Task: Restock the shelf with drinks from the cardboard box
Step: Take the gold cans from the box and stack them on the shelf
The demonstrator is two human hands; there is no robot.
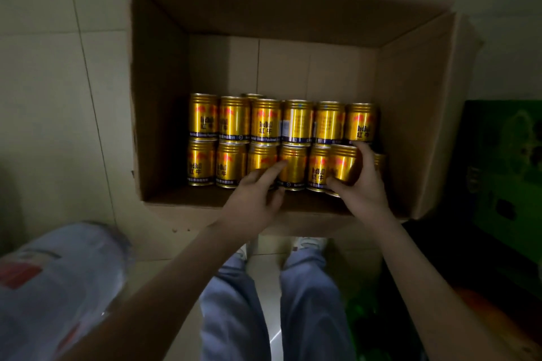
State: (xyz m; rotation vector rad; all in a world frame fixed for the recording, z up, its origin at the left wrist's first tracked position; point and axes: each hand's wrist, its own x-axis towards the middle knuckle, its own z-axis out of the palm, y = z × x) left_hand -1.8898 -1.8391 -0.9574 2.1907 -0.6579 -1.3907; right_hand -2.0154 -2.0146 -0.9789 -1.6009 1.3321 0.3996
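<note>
An open cardboard box [158,97] stands on the tiled floor in front of me. Several gold drink cans [234,123] fill its near part in two rows. My right hand [362,184] is wrapped around one gold can [343,164] at the right end of the near row, and that can is tilted out of line. My left hand [255,199] reaches over the box's front edge with fingers spread, the index finger touching a can in the middle of the near row [293,167]. No shelf is in view.
The far half of the box floor [281,67] is bare cardboard. A plastic-wrapped pack [55,281] lies on the floor at the lower left. A dark green crate [504,173] stands to the right of the box. My legs and shoes are below.
</note>
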